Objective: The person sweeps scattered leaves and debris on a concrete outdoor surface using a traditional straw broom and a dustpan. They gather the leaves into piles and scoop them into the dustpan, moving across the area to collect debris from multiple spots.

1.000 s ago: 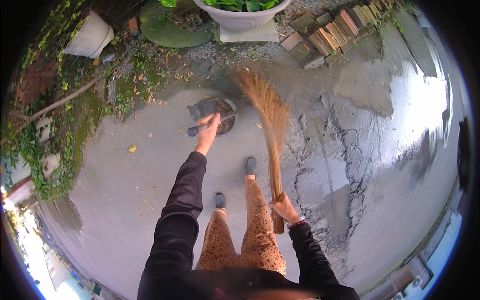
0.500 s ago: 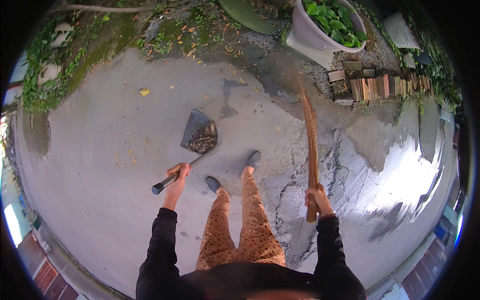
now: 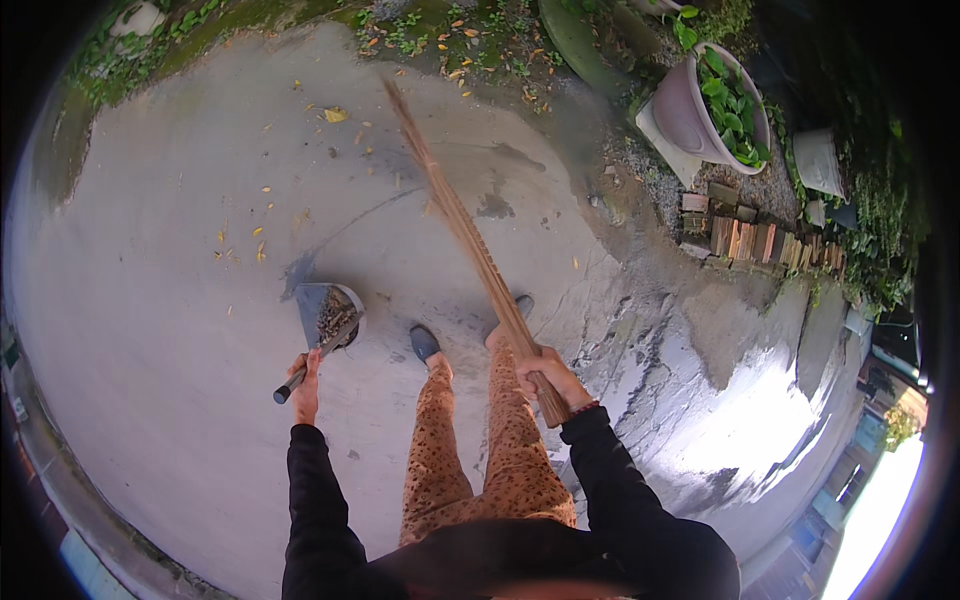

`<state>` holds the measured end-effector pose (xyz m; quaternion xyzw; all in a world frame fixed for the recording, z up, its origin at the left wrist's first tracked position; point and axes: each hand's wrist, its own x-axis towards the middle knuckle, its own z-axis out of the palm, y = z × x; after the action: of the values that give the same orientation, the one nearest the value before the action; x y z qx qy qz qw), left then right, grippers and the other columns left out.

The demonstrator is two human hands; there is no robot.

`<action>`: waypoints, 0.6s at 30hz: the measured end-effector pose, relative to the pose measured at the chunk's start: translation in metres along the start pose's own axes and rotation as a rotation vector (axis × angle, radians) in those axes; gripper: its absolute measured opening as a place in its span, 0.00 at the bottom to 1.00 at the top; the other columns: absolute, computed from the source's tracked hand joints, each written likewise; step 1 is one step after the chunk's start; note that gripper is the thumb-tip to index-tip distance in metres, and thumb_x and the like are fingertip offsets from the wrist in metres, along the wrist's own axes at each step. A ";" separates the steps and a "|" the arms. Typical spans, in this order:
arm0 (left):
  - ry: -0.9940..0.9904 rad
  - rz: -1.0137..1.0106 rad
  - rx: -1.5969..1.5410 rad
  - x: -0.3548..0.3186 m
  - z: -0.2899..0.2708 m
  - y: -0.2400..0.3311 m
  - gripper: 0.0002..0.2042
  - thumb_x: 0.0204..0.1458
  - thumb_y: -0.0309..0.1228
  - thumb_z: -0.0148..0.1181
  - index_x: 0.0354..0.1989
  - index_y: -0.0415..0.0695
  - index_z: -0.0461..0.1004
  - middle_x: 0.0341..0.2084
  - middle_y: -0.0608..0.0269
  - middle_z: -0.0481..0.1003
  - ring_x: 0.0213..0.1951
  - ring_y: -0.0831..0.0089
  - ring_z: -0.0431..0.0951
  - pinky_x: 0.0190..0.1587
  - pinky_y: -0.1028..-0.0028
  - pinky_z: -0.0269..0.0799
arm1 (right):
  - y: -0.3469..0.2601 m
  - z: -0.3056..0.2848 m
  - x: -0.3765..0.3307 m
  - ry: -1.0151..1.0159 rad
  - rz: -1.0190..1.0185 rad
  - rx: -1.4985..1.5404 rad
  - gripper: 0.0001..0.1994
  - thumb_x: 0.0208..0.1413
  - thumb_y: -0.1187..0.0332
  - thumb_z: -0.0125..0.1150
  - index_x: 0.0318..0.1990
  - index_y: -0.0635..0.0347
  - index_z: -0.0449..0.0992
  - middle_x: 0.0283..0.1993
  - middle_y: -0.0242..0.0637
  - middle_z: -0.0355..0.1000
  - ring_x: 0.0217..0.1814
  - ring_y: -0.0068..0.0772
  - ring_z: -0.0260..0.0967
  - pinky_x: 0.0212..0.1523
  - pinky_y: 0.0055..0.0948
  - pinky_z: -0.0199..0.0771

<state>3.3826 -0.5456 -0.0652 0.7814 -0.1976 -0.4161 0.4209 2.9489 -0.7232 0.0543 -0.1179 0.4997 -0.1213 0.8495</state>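
My left hand (image 3: 307,386) is closed around the dark handle of a long-handled dustpan (image 3: 314,300). The grey pan is low by the concrete floor, left of my feet, and holds a heap of brown debris (image 3: 335,314). My right hand (image 3: 549,379) grips the thick end of a twig broom (image 3: 470,236). The broom slants up and left across the view, in front of my right shoe, and its thin tip is near the scattered leaves at the far side. Whether the tip touches the floor I cannot tell.
Yellow leaves (image 3: 335,115) are scattered on the concrete (image 3: 200,330). A pink planter (image 3: 690,115) with green leaves stands far right, beside stacked bricks (image 3: 760,240). Sunlit, cracked concrete (image 3: 740,420) lies to the right. Moss and weeds (image 3: 480,45) line the far edge.
The broom has swung from the right side to the left, its tip now pointing far left. The dustpan and my left hand have moved left. My view has turned somewhat.
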 end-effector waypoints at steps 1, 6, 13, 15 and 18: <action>0.023 -0.019 -0.005 -0.001 -0.012 -0.011 0.18 0.57 0.42 0.57 0.27 0.36 0.75 0.23 0.67 0.71 0.30 0.80 0.64 0.38 0.76 0.60 | -0.005 0.003 -0.010 0.082 0.003 -0.041 0.08 0.48 0.74 0.56 0.34 0.66 0.65 0.19 0.34 0.63 0.16 0.25 0.62 0.18 0.27 0.65; 0.099 -0.062 0.089 -0.025 -0.057 -0.055 0.17 0.58 0.39 0.56 0.27 0.34 0.74 0.24 0.66 0.72 0.32 0.78 0.65 0.41 0.76 0.61 | -0.032 -0.001 -0.021 0.401 -0.174 -0.246 0.06 0.47 0.71 0.57 0.29 0.62 0.67 0.17 0.33 0.63 0.16 0.26 0.63 0.18 0.26 0.65; 0.310 -0.160 -0.387 -0.065 -0.065 -0.096 0.12 0.58 0.37 0.55 0.40 0.39 0.71 0.44 0.60 0.71 0.50 0.75 0.67 0.53 0.71 0.61 | -0.111 -0.033 0.167 0.412 -0.282 -0.205 0.07 0.44 0.66 0.58 0.26 0.58 0.69 0.19 0.32 0.66 0.20 0.29 0.67 0.23 0.28 0.69; 0.409 -0.262 -0.550 -0.075 -0.056 -0.109 0.15 0.58 0.36 0.54 0.50 0.42 0.66 0.54 0.62 0.65 0.57 0.73 0.62 0.56 0.66 0.60 | -0.091 0.001 0.233 0.372 -0.284 -0.205 0.05 0.44 0.69 0.56 0.26 0.61 0.70 0.19 0.35 0.66 0.20 0.32 0.67 0.23 0.29 0.70; 0.388 -0.310 -0.448 -0.096 -0.045 -0.135 0.22 0.57 0.34 0.54 0.60 0.44 0.60 0.60 0.62 0.58 0.62 0.65 0.58 0.60 0.56 0.58 | -0.022 0.071 0.287 0.467 -0.261 -0.313 0.06 0.43 0.74 0.56 0.25 0.69 0.68 0.20 0.41 0.69 0.19 0.37 0.71 0.19 0.34 0.71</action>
<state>3.3583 -0.3837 -0.1158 0.7549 0.1037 -0.3519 0.5436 3.1448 -0.8317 -0.1406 -0.2795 0.6746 -0.1749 0.6605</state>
